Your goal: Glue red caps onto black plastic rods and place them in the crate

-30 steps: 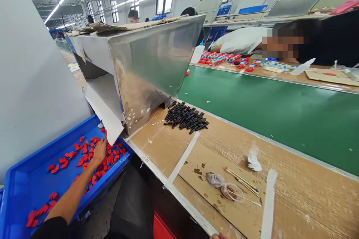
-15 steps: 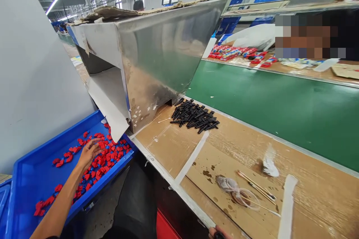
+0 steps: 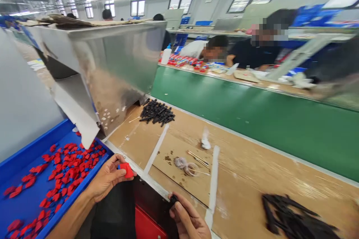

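Observation:
Between the thumb and fingers of my left hand [image 3: 109,177] is a small red and blue plastic part [image 3: 127,170], held just right of the blue tray [image 3: 60,134]. Many similar red and blue pieces [image 3: 70,162] lie loose in that tray. My right hand [image 3: 187,216], at the bench's front edge, pinches a small black plastic part [image 3: 173,199]; the fingers cover much of it. Farther back on the bench lies a pile of black plastic pieces [image 3: 157,112]. Larger black parts [image 3: 291,214], blurred, rest at the lower right.
A metal hood [image 3: 120,67] stands on the bench at left. Cotton swabs [image 3: 198,158], a clear ring-shaped item [image 3: 191,169] and a crumpled white scrap [image 3: 205,142] lie on the cardboard. Beyond the green belt [image 3: 224,101], people sit at another bench with a white bottle [image 3: 166,55].
My left hand has come out of the tray with a red and blue part. My right hand has risen into fuller view with the black part. The view has swung right.

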A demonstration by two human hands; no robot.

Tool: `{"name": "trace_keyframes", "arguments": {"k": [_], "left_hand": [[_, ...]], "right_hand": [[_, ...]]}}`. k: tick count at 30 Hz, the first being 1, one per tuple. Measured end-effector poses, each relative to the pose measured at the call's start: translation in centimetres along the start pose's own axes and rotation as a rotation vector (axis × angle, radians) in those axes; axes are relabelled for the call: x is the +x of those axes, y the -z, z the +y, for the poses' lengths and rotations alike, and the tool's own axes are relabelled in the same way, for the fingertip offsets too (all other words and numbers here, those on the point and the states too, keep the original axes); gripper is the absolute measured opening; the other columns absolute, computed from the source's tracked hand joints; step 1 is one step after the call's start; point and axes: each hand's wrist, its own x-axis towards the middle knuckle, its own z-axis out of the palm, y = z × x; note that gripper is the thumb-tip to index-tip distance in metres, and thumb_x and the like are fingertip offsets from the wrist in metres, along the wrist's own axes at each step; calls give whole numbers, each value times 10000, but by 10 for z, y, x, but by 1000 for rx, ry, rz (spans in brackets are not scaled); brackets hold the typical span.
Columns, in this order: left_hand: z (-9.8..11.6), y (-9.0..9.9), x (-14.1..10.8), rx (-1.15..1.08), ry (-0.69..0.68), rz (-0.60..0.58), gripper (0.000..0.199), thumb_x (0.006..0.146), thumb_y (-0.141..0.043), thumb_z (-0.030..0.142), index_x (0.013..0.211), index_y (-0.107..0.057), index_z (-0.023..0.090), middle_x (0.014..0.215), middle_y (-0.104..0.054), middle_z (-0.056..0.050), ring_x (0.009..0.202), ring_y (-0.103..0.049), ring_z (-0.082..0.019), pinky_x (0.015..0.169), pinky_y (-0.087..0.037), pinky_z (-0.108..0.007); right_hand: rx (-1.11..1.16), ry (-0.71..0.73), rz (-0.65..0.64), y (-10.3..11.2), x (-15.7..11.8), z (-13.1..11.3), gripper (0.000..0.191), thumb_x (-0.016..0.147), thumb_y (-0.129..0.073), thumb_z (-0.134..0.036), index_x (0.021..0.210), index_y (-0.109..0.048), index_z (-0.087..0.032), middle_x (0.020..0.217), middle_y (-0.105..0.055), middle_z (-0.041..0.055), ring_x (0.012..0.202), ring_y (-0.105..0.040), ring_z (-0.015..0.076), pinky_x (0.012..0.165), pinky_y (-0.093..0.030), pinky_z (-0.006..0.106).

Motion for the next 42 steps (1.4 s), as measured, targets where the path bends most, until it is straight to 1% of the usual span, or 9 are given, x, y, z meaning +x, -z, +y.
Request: {"name": "trace_keyframes", "arguments": {"k": [3, 6, 9, 12, 19, 25, 33, 38, 42], "left_hand": [[-16, -43, 27, 71, 25, -132, 275, 786, -744, 188, 1054, -684, 177, 955, -650, -39, 820, -598, -111, 741, -440, -205], [-27, -77, 44, 40, 103, -214, 240, 781, -747, 201, 1011, -689, 163, 937, -652, -37, 817, -602, -118, 756, -447, -218], [-34, -99, 52, -44, 166, -291, 174, 808, -723, 222, 959, -647, 183, 898, -676, -27, 778, -648, -144, 777, -486, -287], [-42, -112, 51, -104, 212, -341, 174, 868, -657, 234, 1028, -627, 175, 943, -709, -65, 900, -681, -196, 858, -492, -341], [-55, -123, 40, -111, 170, -258, 186, 902, -614, 249, 1071, -642, 178, 1102, -716, -82, 1138, -615, -213, 990, -443, -328], [-59, -123, 38, 30, 83, -215, 226, 884, -640, 298, 1084, -634, 193, 1182, -687, -85, 1168, -592, -221, 994, -432, -327], [-66, -126, 40, 41, 54, -133, 277, 863, -651, 347, 1100, -631, 204, 1183, -683, -76, 1160, -594, -216, 1030, -409, -346], [-68, -130, 36, -6, 52, -121, 250, 868, -644, 346, 1072, -631, 202, 1147, -701, -77, 1164, -598, -224, 1023, -425, -354], [-65, -133, 32, -73, 144, -190, 258, 876, -636, 333, 1088, -630, 186, 1137, -708, -112, 1142, -619, -254, 1007, -451, -399]], "right_hand": [[-37, 136, 100, 1, -3, -15, 324, 664, -841, -407, 929, -787, -229, 873, -780, 61, 628, -650, 128, 641, -559, 212], [-114, 227, 171, 5, -7, -29, 319, 699, -814, -410, 938, -779, -203, 878, -777, 79, 744, -705, 191, 684, -585, 266], [-198, 284, 191, 7, -9, -39, 313, 730, -785, -405, 951, -768, -184, 876, -774, 90, 821, -723, 242, 707, -605, 322], [-251, 314, 208, 4, -8, -43, 285, 738, -777, -386, 940, -763, -186, 910, -775, 91, 830, -727, 240, 742, -609, 325], [-320, 367, 231, -9, -5, -35, 231, 760, -756, -330, 947, -753, -194, 931, -772, 83, 848, -735, 230, 782, -610, 312], [-427, 482, 255, -8, -4, -24, 204, 799, -727, -281, 988, -738, -207, 959, -759, 66, 845, -733, 208, 775, -610, 292], [-531, 617, 269, -11, -2, -15, 194, 815, -715, -229, 1009, -727, -231, 958, -752, 44, 814, -730, 187, 747, -612, 280], [-423, 542, 257, -17, 1, -18, 192, 792, -738, -254, 981, -731, -224, 931, -759, 46, 783, -733, 179, 724, -612, 264], [-220, 386, 271, -18, 2, -27, 233, 671, -835, -292, 821, -678, -208, 736, -740, 10, 675, -713, 160, 642, -598, 228]]}}
